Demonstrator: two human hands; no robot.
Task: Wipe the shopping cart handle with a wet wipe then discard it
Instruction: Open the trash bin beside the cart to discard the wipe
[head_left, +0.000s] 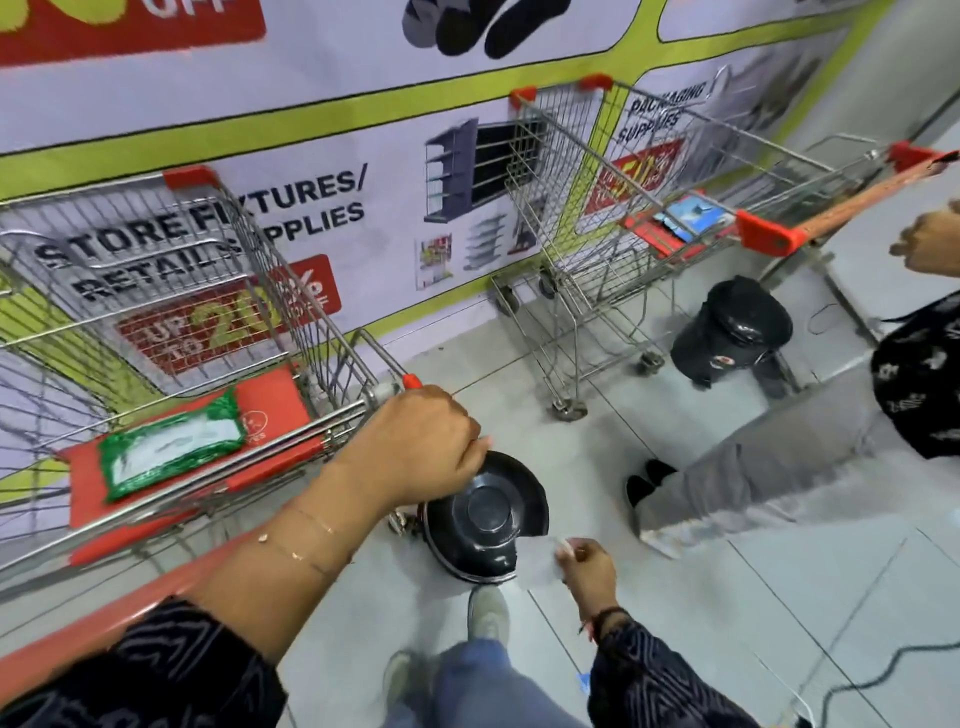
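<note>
My left hand (415, 447) is closed around the right end of the orange cart handle (171, 582), which runs down to the lower left under my forearm. My right hand (584, 566) pinches a white wet wipe (540, 564) that hangs just right of a black pedal bin (483, 519) on the floor. The bin's lid looks shut, and my shoe (488, 610) is at its base. A green pack of wipes (171, 447) lies on the cart's red child seat (270, 405).
A second wire cart (649, 208) stands ahead on the right, with another black bin (732, 332) beneath it. Another person's legs (753, 467) and hand (930, 244) are at the right. A banner wall backs both carts. A cable (883, 670) lies on the grey floor.
</note>
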